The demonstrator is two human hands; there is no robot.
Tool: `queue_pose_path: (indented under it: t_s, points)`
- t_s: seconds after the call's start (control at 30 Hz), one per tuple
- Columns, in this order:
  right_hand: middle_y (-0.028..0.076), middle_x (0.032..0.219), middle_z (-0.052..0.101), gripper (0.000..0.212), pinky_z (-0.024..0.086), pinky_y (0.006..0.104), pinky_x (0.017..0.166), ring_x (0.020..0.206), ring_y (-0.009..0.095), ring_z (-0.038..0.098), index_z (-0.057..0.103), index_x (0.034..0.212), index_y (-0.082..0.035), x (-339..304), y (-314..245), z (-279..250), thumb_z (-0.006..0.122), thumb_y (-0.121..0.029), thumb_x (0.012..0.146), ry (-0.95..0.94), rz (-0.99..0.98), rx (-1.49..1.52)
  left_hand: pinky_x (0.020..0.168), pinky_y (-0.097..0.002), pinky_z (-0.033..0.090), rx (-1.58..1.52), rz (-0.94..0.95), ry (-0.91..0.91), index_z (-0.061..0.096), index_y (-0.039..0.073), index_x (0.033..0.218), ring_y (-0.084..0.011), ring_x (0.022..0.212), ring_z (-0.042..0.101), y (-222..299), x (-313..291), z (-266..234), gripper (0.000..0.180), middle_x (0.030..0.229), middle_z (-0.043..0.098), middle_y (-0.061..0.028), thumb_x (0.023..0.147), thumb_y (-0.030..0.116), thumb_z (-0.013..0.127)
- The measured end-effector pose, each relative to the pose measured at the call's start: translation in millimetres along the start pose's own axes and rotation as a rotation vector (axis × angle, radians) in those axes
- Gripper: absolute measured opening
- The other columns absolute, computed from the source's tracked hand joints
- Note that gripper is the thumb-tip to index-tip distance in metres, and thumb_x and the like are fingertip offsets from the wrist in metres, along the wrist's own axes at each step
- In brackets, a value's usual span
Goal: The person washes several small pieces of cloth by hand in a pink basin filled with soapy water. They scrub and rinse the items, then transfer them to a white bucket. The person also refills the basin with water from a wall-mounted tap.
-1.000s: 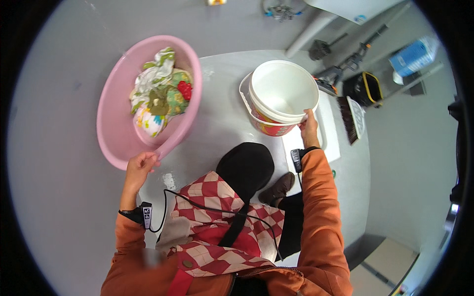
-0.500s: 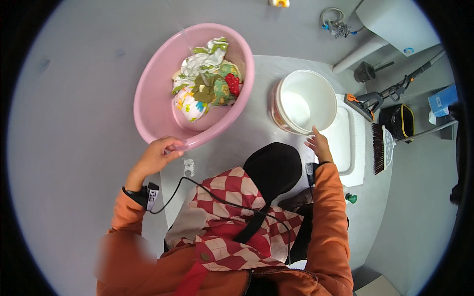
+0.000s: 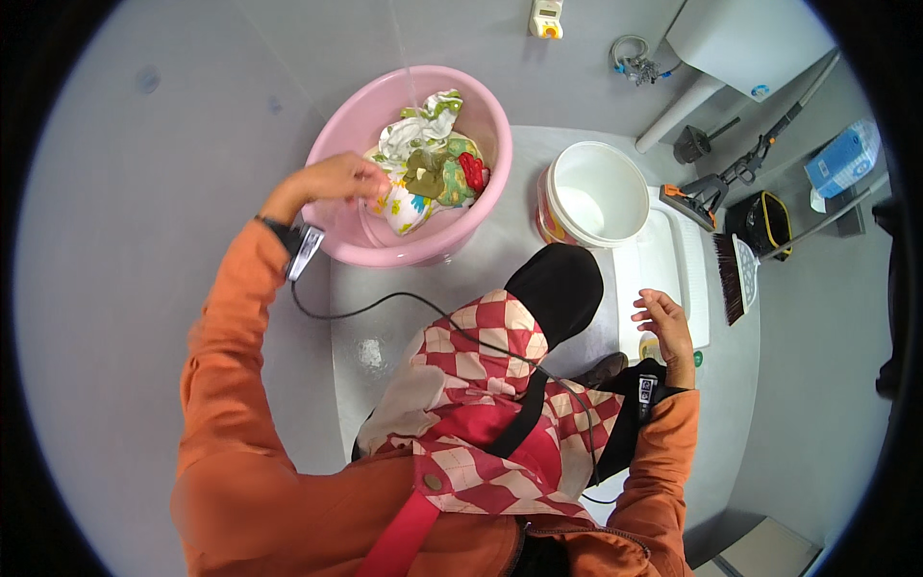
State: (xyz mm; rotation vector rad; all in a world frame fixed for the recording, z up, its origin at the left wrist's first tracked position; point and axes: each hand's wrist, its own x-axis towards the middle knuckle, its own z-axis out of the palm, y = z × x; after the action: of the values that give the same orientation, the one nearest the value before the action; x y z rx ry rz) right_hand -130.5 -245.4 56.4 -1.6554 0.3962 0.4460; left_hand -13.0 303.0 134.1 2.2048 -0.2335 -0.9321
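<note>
A pink basin point(image 3: 332, 236) stands ahead on the left. Wet-looking clothes point(image 3: 415, 144) lie heaped in it: white with green, green patterned, red, and white with coloured prints. Over the basin's left side hovers my left hand point(image 3: 338, 183), somewhat blurred, its fingers loosely bent and no object visible in them. A white bucket point(image 3: 594, 197) stands to the right of the basin. My right hand point(image 3: 666, 322) is lower right, fingers loosely spread and empty, over the near end of the white squat pan. Partly behind that hand is a bottle-like thing point(image 3: 650, 345) with a yellowish label.
The white squat pan point(image 3: 663, 240) lies right of the bucket. Beyond it are a broom point(image 3: 740, 274), a floor squeegee point(image 3: 690, 204), a black bin point(image 3: 760, 226) and a toilet brush point(image 3: 692, 144). A white cistern point(image 3: 745, 43) hangs at the back right. A cable runs between my wrists.
My left hand has gone from the basin's near rim to above its left side. My right hand has left the bucket's rim and come back toward me. The view has shifted slightly.
</note>
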Motion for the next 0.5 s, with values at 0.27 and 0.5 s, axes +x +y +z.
queue_pose_path:
  t_s: [0.27,0.5]
  points:
    - [0.007,0.089,0.062,0.026,0.046,0.0238,0.059,0.069,0.014,0.06,0.057,0.106,-0.003,-18.3,40.1,-18.8,0.056,-0.022,0.088,0.15,0.028,0.255,0.061,-0.0259,0.049,0.048,-0.08,0.061,0.064,0.01,0.097,-0.0094,0.078,0.063,16.7,57.5,-42.9,0.028,0.091,0.064,0.0,0.085,0.034,0.061]
    - [0.005,0.087,0.062,0.025,0.044,0.0228,0.056,0.067,0.013,0.059,0.057,0.105,-0.002,-28.2,58.6,-29.0,0.056,-0.02,0.087,0.254,0.046,0.312,0.057,-0.0275,0.05,0.023,-0.055,0.001,0.065,0.008,0.092,-0.0122,0.07,0.062,-29.0,142.7,-6.2,0.024,0.085,0.064,-0.0011,0.082,0.03,0.062]
